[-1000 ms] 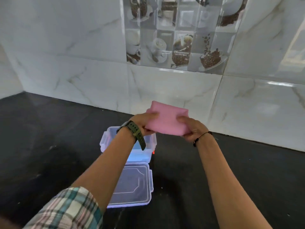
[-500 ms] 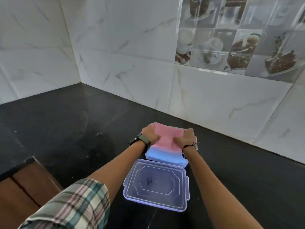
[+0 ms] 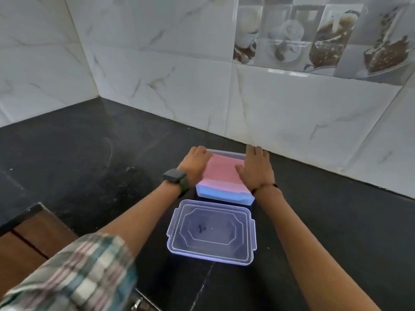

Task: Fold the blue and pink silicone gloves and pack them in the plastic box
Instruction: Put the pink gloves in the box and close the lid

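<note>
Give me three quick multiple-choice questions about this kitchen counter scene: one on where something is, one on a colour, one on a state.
1. Where is the lid?
A. on the box
B. on the counter, nearer the camera than the box
C. in a hand

2. Which glove lies on top in the box?
A. pink
B. blue
C. green

3. The box is
A. sealed
B. open
C. tipped over

Answers: 1 B, the lid lies flat, apart from the box. 2 A, the pink glove covers the blue glove. 3 B, its top is uncovered.

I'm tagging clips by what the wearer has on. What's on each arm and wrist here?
The left arm has a plaid sleeve in teal, pink and white pushed up past the elbow, and a dark square-faced watch on an olive strap. The right wrist wears a thin dark cord bracelet.
</note>
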A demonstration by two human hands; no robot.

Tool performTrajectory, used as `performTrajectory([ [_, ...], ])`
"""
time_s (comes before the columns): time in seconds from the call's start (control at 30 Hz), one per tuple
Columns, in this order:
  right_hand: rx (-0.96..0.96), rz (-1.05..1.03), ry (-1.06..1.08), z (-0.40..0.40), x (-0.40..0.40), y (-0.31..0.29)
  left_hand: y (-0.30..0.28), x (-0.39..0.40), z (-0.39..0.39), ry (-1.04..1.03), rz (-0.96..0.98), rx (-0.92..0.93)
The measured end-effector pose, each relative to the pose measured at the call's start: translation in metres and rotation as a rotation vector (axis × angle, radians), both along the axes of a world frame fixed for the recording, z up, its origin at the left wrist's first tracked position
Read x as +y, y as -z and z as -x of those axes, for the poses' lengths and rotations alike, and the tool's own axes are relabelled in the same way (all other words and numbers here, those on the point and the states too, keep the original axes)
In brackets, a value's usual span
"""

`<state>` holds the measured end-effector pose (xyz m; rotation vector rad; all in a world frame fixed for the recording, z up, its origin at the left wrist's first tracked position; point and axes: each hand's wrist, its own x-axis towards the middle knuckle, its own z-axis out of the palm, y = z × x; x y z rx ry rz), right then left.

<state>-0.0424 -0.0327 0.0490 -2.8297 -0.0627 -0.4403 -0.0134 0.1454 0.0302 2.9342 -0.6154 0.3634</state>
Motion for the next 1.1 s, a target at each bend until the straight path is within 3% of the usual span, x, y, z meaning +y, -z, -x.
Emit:
performTrajectory([
  [0.1,-0.259,0.036,-0.378,0.057,-0.031,0.023,0.023,0.053,0.046,0.291,-0.001,-0.213],
  [0.17,-0.122,0.247,-0.589,0.087,-0.053,0.046,0.040,0.084,0.074,0.459,-0.160,-0.164],
  [0.27,0.200,0.318,-0.675,0.100,-0.075,0.079,0.061,0.108,0.094,0.579,-0.361,-0.020],
  [0.37,0.223,0.339,-0.691,0.100,-0.076,0.087,0.072,0.112,0.096,0.572,-0.416,-0.001],
  [0.47,0.089,0.336,-0.714,0.100,-0.074,0.084,0.070,0.108,0.096,0.537,-0.305,-0.040],
  [0.53,0.035,0.266,-0.707,0.101,-0.076,0.085,0.073,0.108,0.097,0.504,-0.089,-0.044],
  [0.6,0.113,0.009,-0.596,0.105,-0.080,0.085,0.067,0.104,0.102,0.377,0.257,0.028],
  [0.67,0.236,-0.379,-0.426,0.109,-0.077,0.078,0.056,0.095,0.103,0.175,0.648,0.134],
  [0.73,0.192,-0.672,-0.290,0.103,-0.066,0.064,0.037,0.078,0.094,-0.021,0.973,0.250],
  [0.8,0.080,-0.834,-0.131,0.086,-0.053,0.049,0.016,0.057,0.074,-0.197,1.129,0.268],
  [0.9,-0.004,-0.830,0.090,0.041,-0.042,0.026,-0.007,0.027,0.036,-0.429,1.134,0.253],
  [1.1,0.240,-0.306,0.306,-0.021,-0.036,0.012,-0.015,-0.012,-0.028,-0.454,0.781,0.259],
])
